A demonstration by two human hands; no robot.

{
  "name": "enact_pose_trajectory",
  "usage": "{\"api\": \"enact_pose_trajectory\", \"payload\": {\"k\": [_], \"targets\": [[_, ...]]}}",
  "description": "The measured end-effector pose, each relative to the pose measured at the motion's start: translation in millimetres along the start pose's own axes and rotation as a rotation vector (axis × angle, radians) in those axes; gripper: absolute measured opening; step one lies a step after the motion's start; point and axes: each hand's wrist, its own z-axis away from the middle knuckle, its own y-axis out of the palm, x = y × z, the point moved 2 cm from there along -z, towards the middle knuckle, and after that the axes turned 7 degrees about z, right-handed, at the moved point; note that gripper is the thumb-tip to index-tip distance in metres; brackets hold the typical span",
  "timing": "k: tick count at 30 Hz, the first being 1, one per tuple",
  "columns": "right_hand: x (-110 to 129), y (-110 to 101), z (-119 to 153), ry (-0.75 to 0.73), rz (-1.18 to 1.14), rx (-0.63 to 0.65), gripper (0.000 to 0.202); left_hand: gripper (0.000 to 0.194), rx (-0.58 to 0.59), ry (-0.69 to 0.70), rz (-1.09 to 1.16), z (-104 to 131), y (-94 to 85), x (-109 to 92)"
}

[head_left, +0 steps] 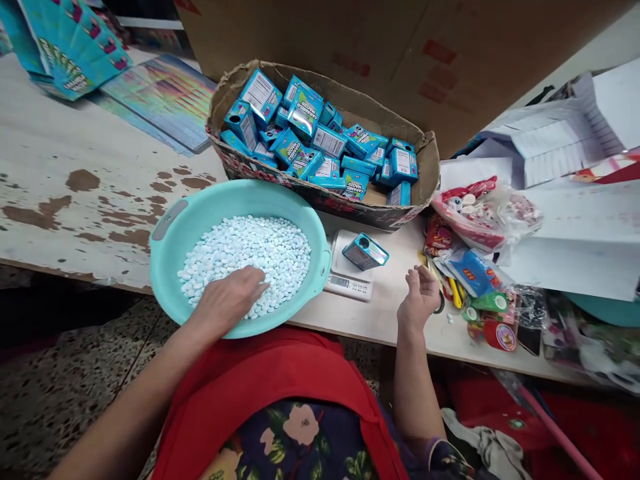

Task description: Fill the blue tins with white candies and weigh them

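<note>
A turquoise basin (165, 280) holds a heap of small pale-blue and white candies (270, 250). My left hand (233, 293) is down in this heap, fingers curled in and closed on some candies; its fingertips are partly hidden. Right of the basin, a small digital scale (356, 288) carries one blue metallic box (365, 252) with a dark round hole in its top. My right hand (420, 297) hovers over the table to the right of the scale, palm turned inward. Its fingers are loosely bent, thumb apart, with nothing visible in them.
Behind the basin stands a cut-down cardboard box (425, 167) with many blue candy boxes (305, 110). At right lie scissors, tape rolls (500, 335), a bag of small items (490, 213) and papers (565, 233). Flat printed cartons (75, 47) are at far left.
</note>
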Motion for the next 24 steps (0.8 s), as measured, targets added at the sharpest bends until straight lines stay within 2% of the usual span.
{"api": "enact_pose_trajectory", "payload": {"k": [5, 8, 11, 14, 16, 18, 20, 24], "targets": [[-5, 1, 6, 0.038, -0.037, 0.035, 0.04, 0.034, -0.095, 0.039, -0.111, 1, -8.2, -2], [-6, 3, 7, 0.048, -0.033, 0.069, 0.039, 0.034, -0.131, 0.022, -0.068, 1, -11.6, 0], [-6, 4, 7, 0.046, -0.023, 0.092, 0.04, 0.033, -0.244, -0.079, 0.133, -1, -17.1, 6], [-6, 5, 8, 0.054, -0.019, 0.12, 0.04, 0.028, -0.348, -0.21, 0.509, -3, -24.2, 16], [-6, 6, 9, 0.064, -0.014, 0.144, 0.04, 0.027, -0.371, -0.309, 0.743, -3, -27.3, 22], [-5, 8, 11, 0.074, -0.018, 0.169, 0.039, 0.025, -0.369, -0.365, 0.813, -2, -28.5, 25], [-3, 12, 13, 0.053, -0.028, 0.213, 0.042, 0.021, -0.325, -0.285, 0.708, -3, -27.3, 24], [6, 33, 14, -0.071, 0.036, 0.394, 0.063, 0.028, -0.25, -0.012, 0.425, -4, -17.8, 14]]}}
